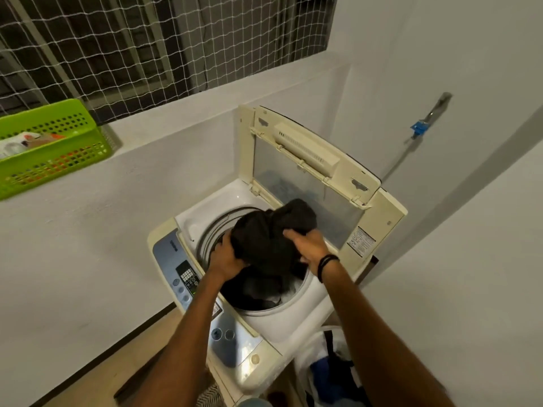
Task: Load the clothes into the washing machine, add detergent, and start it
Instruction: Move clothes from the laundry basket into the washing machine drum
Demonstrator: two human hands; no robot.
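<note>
Both hands hold one dark bundle of clothes (270,233). The left hand (224,255) has its fingers curled round the bundle's left side. The right hand (308,245) grabs a fold on the bundle's right side, fingers closed tight on the cloth. A black band (327,264) sits on the right wrist.

The bundle is right over the open top of the washing machine (293,318), just above the round hole. Down inside the washing machine lie more dark clothes (258,289). The lid (323,160) stands up at the back of the washing machine. The button panel (188,277) runs along the washing machine's left edge, under the left arm.

On the floor, just right of the washing machine, sits a white bag (308,356) with blue and dark clothes in it. On a ledge well to the left of the washing machine stands a green basket (50,145).
</note>
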